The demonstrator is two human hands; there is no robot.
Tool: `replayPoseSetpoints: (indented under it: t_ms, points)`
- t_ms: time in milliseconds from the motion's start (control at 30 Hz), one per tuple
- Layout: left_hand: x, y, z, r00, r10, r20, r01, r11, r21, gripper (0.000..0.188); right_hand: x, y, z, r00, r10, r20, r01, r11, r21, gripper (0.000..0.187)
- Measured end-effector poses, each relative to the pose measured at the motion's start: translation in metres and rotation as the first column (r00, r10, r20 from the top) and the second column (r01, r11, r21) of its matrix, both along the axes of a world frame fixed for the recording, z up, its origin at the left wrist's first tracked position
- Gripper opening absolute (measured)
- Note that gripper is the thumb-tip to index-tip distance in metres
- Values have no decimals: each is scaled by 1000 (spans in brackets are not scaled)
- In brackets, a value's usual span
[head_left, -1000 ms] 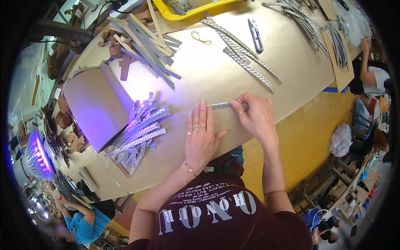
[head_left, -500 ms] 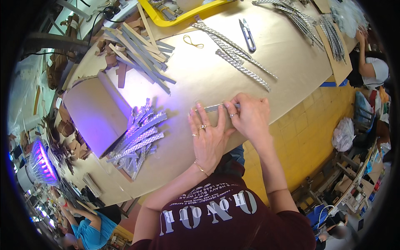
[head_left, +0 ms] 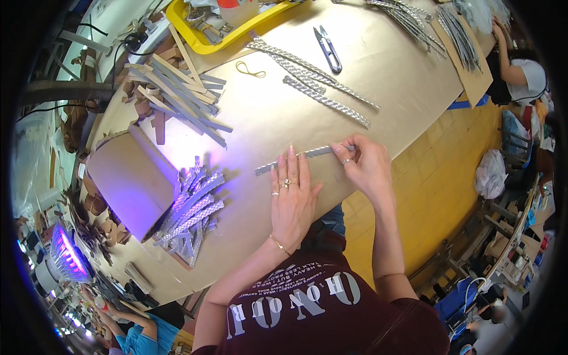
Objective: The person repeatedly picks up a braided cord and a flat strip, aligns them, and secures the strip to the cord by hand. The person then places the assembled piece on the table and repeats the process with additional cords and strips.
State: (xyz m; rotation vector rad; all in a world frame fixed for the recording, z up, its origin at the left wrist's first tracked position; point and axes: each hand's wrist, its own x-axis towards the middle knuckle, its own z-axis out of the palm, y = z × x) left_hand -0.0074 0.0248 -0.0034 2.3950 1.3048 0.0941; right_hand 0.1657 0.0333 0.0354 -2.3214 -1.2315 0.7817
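Observation:
A narrow silver-grey braided strip (head_left: 318, 152) lies on the paper-covered table in front of me. My left hand (head_left: 291, 198) rests flat across it, fingers stretched out, pressing it down. At the strip's right end my right hand (head_left: 368, 168) pinches it between thumb and fingertips. Beyond my hands lie several silver braided cords (head_left: 328, 105) and a pair of thread snips (head_left: 328, 50) with dark handles. A thin yellow looped band (head_left: 251, 72) sits left of the cords. To the left of my left hand is a pile of short braided strips (head_left: 192, 216) under violet light.
A curved brown cardboard piece (head_left: 130, 177) stands left, near a lit lamp (head_left: 71, 254). Grey and tan strips (head_left: 183, 89) are heaped behind it. A yellow tray (head_left: 207, 47) is at the back. More braided bundles (head_left: 405, 21) lie far right; co-workers sit at both sides.
My right hand has moved slightly right along the strip, away from my left hand, and more of the strip shows. My left hand now lies flatter, fingers closer together. The whole view has shifted slightly.

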Motion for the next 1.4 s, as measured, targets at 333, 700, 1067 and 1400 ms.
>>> replayPoseSetpoints:
  t_ms: [333, 700, 1067, 1400]
  points:
    - [14, -2, 5, 996, 24, -81, -17, 996, 91, 70, -3, 2, -1, 1000, -20, 6, 20, 999, -31, 25]
    - [30, 2, 4, 988, -98, -118, 106, 992, 64, 73, -11, -7, -12, 982, -96, 160, 70, 985, 160, 26]
    - [30, 2, -1, 994, -97, -43, 99, 994, 44, 76, -19, -19, -3, 991, -25, 130, -27, 925, 379, 19]
    - [29, 5, 5, 993, -110, -40, 110, 994, -22, 77, -13, -14, -23, 972, -229, 60, 208, 947, 244, 20]
